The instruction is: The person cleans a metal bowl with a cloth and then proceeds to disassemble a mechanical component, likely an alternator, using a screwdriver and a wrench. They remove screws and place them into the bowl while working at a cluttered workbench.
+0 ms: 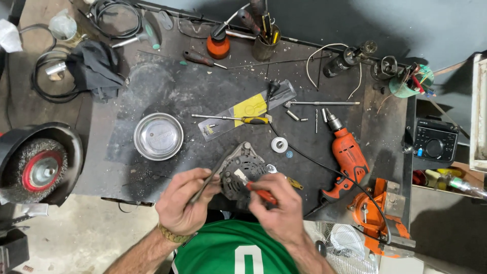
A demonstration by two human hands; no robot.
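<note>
- The alternator (242,171) sits at the near edge of the dark steel workbench (177,91), between the two hands and just above the green shirt; it looks like a cast metal housing with ribbed vents, so I judge it heavy, rigid and unlikely to shift under light prodding
- The left hand (183,203) is closed around a thin grey metal rod (209,177), fingers wrapped narrowly about its lower part; the rod's far end reaches the alternator's left side, though whether it touches or enters a slot I cannot tell
- The right hand (276,203) is shut on a red-handled tool (253,186), whose pale tip lies against the housing's face; the handle is pinched between thumb and fingers
- Handling, as a judgement: the body is stiff and not fragile, but the vent ribs and any terminals could be edged or greasy; the firmest hold would be around the round outer casing, or by the mounting lug at its top, rather than by the finer parts in the middle
- Nearby: a round steel dish (158,136) to the left; an orange electric drill (347,157) to the right; a yellow-handled screwdriver (233,119) beyond
</note>
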